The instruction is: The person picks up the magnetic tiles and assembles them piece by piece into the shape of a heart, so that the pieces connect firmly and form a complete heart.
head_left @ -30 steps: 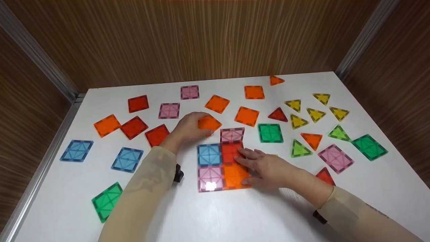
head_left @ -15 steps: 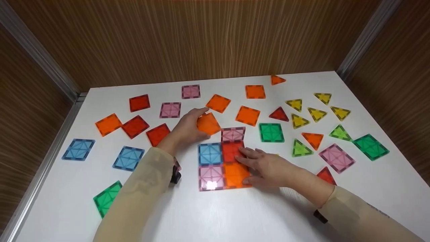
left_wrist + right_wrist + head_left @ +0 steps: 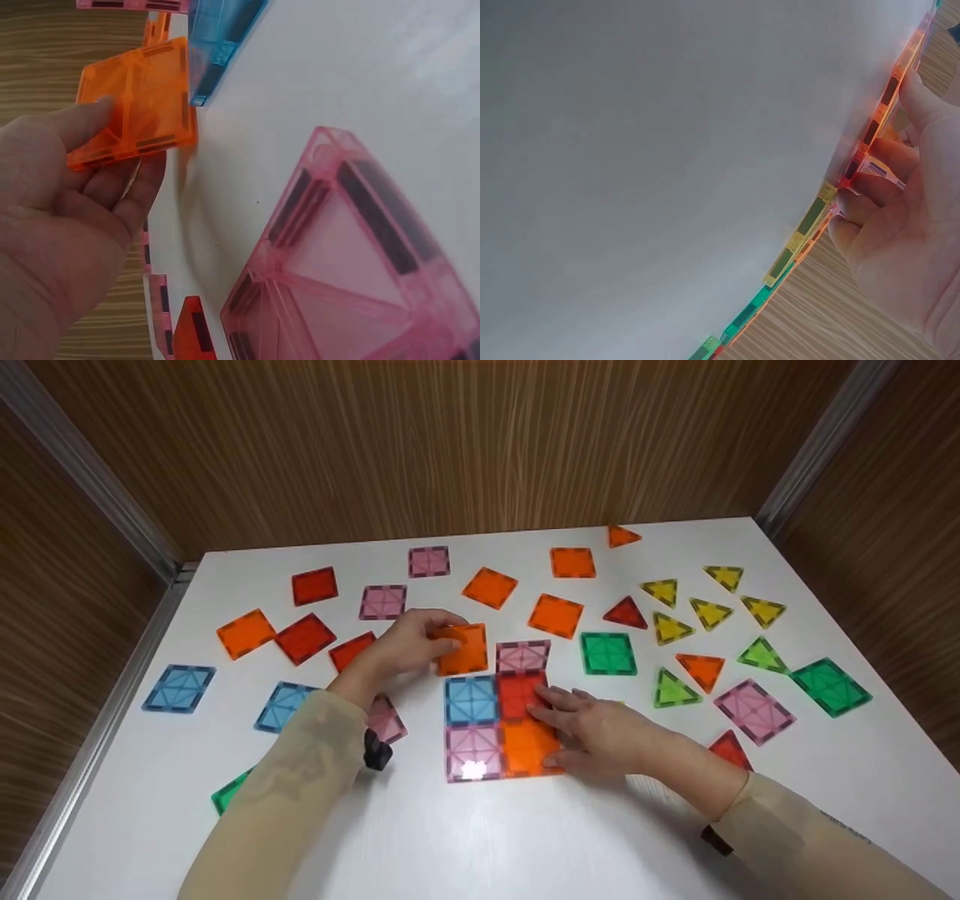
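Observation:
My left hand (image 3: 405, 649) pinches an orange square magnetic tile (image 3: 470, 648) by its left side, thumb on one face and fingers behind. In the left wrist view that tile (image 3: 157, 94) is tilted, close to a blue tile (image 3: 221, 49). A joined two-by-two block lies to its front right: blue tile (image 3: 471, 700), red tile (image 3: 516, 694), pink tile (image 3: 472, 744) and orange tile (image 3: 525, 746). Another pink tile (image 3: 523, 658) slants up from the red one's far edge. My right hand (image 3: 611, 735) rests with extended fingertips on the red and orange tiles.
Loose square tiles lie around, including a red square (image 3: 305, 639), a blue square (image 3: 180, 688) and a green square (image 3: 608, 653). Several yellow triangles (image 3: 709, 614) are at the right. A pink tile (image 3: 387, 721) sits beside my left wrist. Wood-grain panels (image 3: 480, 450) wall the white table.
My left hand has raised and turned the orange tile from cornerwise to nearly square with the block, its arm drawing slightly left and uncovering a pink tile. My right hand stays in place.

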`<state>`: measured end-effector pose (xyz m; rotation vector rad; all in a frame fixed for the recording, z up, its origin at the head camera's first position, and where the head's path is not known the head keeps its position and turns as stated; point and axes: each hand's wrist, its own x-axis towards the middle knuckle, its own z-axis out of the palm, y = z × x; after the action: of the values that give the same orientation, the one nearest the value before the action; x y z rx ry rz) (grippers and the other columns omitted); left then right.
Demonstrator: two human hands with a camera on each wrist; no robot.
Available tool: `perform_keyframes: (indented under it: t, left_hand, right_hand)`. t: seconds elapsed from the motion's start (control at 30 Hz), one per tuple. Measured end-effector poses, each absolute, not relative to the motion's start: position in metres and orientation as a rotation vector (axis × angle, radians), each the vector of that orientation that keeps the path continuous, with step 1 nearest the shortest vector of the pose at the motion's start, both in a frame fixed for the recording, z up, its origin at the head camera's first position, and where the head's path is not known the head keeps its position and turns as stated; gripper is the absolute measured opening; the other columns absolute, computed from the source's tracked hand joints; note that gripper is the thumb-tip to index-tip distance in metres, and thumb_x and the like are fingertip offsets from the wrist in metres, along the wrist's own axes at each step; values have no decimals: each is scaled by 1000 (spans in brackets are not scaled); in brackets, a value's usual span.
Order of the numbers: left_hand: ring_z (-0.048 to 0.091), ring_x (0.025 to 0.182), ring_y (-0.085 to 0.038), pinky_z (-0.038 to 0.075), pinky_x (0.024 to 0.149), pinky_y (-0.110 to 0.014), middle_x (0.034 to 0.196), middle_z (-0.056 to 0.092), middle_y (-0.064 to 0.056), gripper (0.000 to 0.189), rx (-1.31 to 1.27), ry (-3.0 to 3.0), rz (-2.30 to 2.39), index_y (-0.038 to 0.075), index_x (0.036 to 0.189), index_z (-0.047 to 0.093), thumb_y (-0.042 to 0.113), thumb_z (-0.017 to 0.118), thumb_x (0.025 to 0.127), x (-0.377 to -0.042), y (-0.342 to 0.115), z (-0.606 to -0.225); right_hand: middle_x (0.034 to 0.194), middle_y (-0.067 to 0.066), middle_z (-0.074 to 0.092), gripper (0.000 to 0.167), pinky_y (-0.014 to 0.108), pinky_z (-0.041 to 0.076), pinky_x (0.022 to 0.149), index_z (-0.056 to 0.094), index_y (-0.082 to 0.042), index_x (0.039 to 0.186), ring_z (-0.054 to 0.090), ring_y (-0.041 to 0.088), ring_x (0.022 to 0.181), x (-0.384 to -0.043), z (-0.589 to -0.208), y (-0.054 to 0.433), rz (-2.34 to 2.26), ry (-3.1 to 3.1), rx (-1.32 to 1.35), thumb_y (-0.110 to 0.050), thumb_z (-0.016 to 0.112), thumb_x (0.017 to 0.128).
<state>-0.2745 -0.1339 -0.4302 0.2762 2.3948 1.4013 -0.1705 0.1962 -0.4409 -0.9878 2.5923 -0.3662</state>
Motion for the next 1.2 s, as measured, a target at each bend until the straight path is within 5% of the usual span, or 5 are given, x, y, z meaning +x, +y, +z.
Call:
perform_keyframes:
  t: [1.2]
  left_hand:
    - [56, 123, -25, 45, 114, -45, 132, 69, 0, 29, 512, 2348, 1377, 21, 132, 76, 16, 68, 104, -260, -134, -431]
  right_hand:
    - [175, 3, 26, 80, 58, 40, 117, 37, -25, 166, 33, 40, 155, -171, -440, 197, -365, 2587, -993, -57, 68, 99]
